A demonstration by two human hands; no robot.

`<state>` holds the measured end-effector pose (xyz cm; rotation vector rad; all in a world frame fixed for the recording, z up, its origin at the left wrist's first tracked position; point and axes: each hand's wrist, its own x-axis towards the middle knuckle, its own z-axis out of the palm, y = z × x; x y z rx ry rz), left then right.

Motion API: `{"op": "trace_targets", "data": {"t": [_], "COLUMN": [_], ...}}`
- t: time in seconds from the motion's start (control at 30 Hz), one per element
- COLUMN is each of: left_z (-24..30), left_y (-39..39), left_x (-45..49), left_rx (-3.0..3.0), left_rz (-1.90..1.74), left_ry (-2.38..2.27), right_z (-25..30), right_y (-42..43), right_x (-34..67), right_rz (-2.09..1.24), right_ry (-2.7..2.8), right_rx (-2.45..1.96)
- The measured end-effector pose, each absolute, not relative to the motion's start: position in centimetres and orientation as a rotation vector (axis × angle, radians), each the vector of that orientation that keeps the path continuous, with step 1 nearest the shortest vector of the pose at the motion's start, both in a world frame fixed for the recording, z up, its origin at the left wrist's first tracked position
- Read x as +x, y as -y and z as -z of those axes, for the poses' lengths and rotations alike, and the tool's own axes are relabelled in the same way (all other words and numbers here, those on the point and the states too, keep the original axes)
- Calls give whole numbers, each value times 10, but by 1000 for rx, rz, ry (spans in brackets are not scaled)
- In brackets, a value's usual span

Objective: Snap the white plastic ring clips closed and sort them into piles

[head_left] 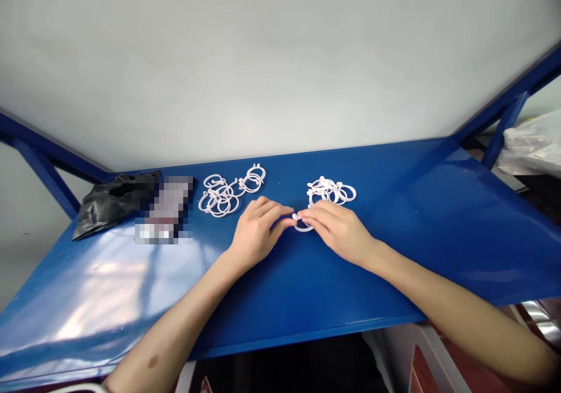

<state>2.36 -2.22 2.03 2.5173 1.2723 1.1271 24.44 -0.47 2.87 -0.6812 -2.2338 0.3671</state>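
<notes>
Between my hands is a white plastic curtain ring [303,228] with a small rounded end, held just above the blue table. My left hand [256,231] pinches it by the rounded end between thumb and fingertips. From the other side, my right hand [340,230] closes its fingers on the same ring and hides part of it. Just beyond my right hand lies a small heap of white rings [348,193]. Further left, past my left hand, is a looser pile of similar rings [221,201], some with knobbed, parted ends. A few rings [254,179] lie at that pile's right edge.
The blue table [307,299] runs up to a pale wall [280,59]. At its left are a crumpled black plastic bag [109,203] and a blurred flat box-like item [166,209]. Blue frame bars slope at both sides. A clear plastic bag [532,144] is at the far right.
</notes>
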Motion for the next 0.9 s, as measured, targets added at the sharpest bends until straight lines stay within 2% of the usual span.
{"op": "trace_targets", "data": {"t": [0.13,0.23,0.37,0.53,0.67,0.77,0.9], "left_z": [-12,-9,-10,-13,-22,-29,-32], "left_y": [3,-6,-9,-8,-1,9,21], "left_x": [1,-17,-27,-24,-16,-7,4], "left_rx": [2679,2644,2591,2664,2829,2985,3041], "left_rz": [-948,-738,-503,-542,-782,-993,-1032], "left_ry": [-1762,-2153,-2316,-2266,-2138,-1819,-1278], "right_z": [-32,-36,-41,-44,-41,-37,-31], "right_y": [-15,-25,-27,-21,-15,-10,-2], "right_x": [261,274,279,274,266,259,249], "right_rz": [-91,5,83,212,179,-16,-504], "right_ry": [2331,2432,2593,2566,2428,2319,2188], "right_rx": [-1001,-1071,-1061,-1120,-984,-924,-945]}}
